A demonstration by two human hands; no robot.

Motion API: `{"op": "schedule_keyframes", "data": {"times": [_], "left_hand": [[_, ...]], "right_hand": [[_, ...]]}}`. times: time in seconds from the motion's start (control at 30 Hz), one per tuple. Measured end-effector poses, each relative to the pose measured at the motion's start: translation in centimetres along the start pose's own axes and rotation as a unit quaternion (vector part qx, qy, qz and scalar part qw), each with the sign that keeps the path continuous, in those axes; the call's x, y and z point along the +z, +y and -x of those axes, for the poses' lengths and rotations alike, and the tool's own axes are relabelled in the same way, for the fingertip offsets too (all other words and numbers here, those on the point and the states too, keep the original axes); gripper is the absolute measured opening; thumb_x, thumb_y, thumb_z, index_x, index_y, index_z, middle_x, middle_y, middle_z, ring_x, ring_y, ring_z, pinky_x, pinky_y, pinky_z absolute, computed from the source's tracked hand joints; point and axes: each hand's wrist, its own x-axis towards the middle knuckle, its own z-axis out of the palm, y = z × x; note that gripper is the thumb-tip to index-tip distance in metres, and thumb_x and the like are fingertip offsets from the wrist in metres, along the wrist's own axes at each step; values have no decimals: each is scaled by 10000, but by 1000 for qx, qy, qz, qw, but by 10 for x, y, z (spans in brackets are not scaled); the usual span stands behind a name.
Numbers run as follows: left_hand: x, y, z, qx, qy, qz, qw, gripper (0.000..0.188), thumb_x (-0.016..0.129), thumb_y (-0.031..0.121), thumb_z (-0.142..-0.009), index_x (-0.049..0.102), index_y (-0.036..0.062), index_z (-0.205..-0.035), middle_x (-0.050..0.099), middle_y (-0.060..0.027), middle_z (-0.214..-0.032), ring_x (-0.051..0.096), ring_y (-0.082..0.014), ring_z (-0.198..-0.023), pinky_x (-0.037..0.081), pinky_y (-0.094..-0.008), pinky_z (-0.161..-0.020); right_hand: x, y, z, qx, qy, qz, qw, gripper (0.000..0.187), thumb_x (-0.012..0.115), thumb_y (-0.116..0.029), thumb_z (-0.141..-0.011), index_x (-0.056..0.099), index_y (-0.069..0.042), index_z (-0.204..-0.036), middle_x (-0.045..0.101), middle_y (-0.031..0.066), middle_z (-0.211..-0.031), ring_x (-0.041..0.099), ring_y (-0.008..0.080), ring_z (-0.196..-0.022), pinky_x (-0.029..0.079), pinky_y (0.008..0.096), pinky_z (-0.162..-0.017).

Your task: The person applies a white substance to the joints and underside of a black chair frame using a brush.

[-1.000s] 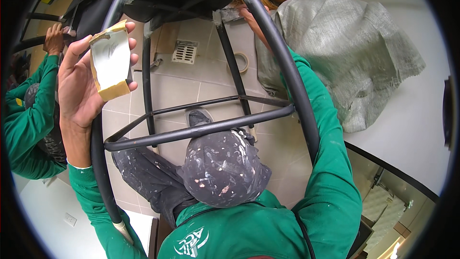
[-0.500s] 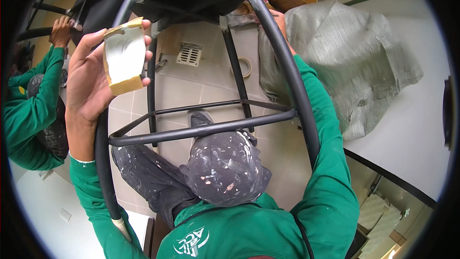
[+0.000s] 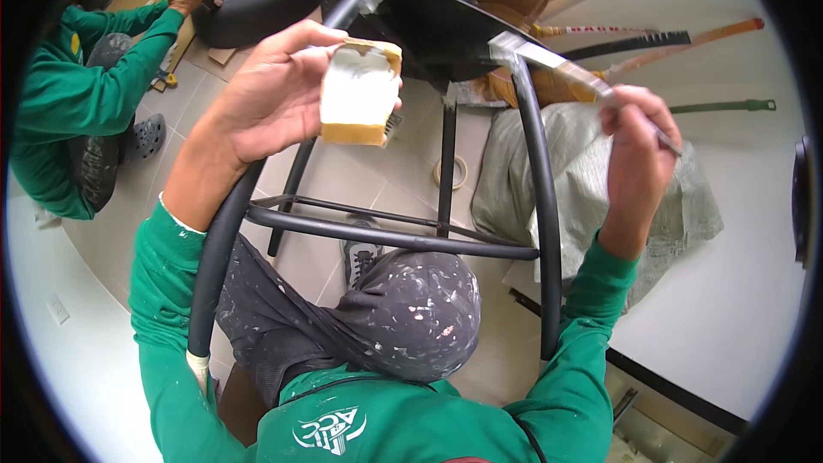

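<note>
My left hand point(image 3: 283, 90) grips a small yellow-brown tray-like piece point(image 3: 353, 130) with a white inside. My right hand point(image 3: 639, 141) is closed on a long, thin, pale flat tool point(image 3: 566, 67); motion blurs it, so its exact kind is unclear. The tool's far end is at a whitish-grey patch where a leg meets the seat of a black metal stool point(image 3: 390, 237). The stool tilts toward me, its legs on either side of my knee. Another whitish patch point(image 3: 370, 0) marks the left leg's joint. My left forearm lies along the left leg.
Another person in green point(image 3: 111, 77) works at the far left beside a black round seat point(image 3: 257, 9). A silvery woven sheet point(image 3: 549, 154) lies at right, below several straps point(image 3: 651, 43). A tape roll point(image 3: 453, 173) rests on the tiled floor.
My right hand has come out from behind the right leg and now shows with the thin tool at the joint. My left hand has shifted right with the tray-like piece. The view has shifted.
</note>
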Motion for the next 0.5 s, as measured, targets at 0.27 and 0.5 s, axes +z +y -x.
{"op": "schedule_keyframes", "data": {"times": [0.27,0.5], "left_hand": [[-4,-3,1,7,13,54,998,589,545,296,-1010,514,-93,-1450,618,-250,-1399,626,-349,-1296,443,-472,-1183],[0,-2,1,2,30,17,999,432,634,279,-990,638,-31,-1291,695,-122,-1211,694,-208,-1109,555,-420,-1022]], "right_hand": [[91,-21,-8,-73,-175,125,974,140,723,37,-827,784,24,-953,741,78,-823,652,112,-712,500,254,-652],[89,-26,-5,53,-179,110,976,118,721,23,-843,781,31,-945,733,53,-800,652,90,-712,502,231,-662]]}}
